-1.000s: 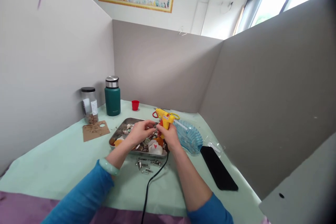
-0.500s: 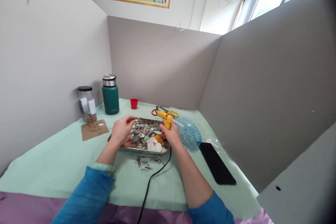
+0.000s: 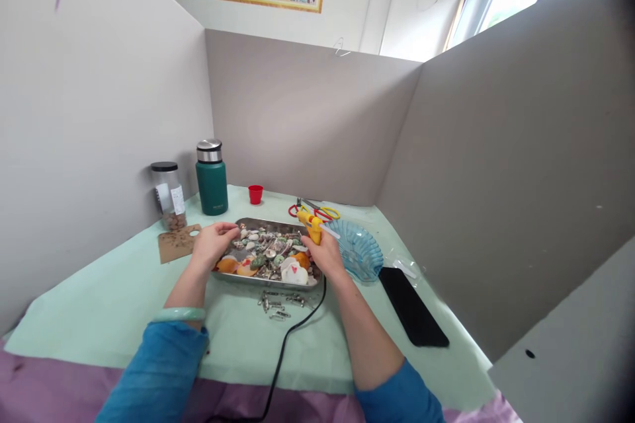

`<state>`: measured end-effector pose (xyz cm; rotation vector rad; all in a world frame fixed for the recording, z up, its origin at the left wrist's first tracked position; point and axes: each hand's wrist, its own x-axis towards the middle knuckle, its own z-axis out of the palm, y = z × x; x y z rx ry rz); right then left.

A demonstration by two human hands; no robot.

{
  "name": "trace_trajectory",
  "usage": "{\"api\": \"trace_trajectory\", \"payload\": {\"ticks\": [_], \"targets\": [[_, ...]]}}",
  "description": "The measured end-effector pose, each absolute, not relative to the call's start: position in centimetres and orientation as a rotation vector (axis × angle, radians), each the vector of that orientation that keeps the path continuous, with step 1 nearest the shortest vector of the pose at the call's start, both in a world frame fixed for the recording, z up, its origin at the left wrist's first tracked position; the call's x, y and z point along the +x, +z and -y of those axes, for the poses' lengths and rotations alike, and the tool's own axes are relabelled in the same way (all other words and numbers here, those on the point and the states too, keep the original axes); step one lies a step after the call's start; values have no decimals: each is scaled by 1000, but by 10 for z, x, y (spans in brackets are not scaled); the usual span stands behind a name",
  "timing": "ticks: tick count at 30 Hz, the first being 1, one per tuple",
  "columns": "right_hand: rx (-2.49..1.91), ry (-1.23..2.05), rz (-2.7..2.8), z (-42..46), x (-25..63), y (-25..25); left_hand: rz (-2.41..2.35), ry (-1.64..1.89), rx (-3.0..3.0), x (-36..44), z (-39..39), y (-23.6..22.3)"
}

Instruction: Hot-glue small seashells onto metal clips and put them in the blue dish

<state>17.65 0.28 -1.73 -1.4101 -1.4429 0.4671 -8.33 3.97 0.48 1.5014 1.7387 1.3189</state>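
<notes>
My right hand [image 3: 325, 254] is wrapped round a yellow glue gun [image 3: 311, 225], held over the right part of a metal tray [image 3: 265, 282]. A white glue stick pokes from the gun's back end. Thumb and fingers of my left hand [image 3: 213, 244] are pinched together at the tray's left rim; whatever they hold, if anything, is too small to make out. Many small shells [image 3: 270, 252] and pebble-like pieces fill the tray, with larger orange and white shells along its front. Several metal pin clasps [image 3: 280, 304] lie on the cloth before it.
A black cord [image 3: 285, 340] runs toward me from beside the tray. To the right are a blue scalloped plate [image 3: 360, 251] and a black slab [image 3: 414, 307]. Scissors [image 3: 327, 211], a red cup [image 3: 255, 195], a green flask [image 3: 211, 185], a jar [image 3: 169, 195] and brown card [image 3: 173, 248] stand around.
My left hand has drawn back leftward from over the tray to its left rim, uncovering more shells. My right hand keeps the glue gun in nearly the same place.
</notes>
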Motion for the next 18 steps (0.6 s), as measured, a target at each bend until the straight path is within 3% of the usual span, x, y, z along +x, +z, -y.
{"api": "trace_trajectory", "payload": {"ticks": [18], "targets": [[-1721, -42, 1868, 20, 197, 5, -1433, 1287, 1578, -74, -39, -2]]}}
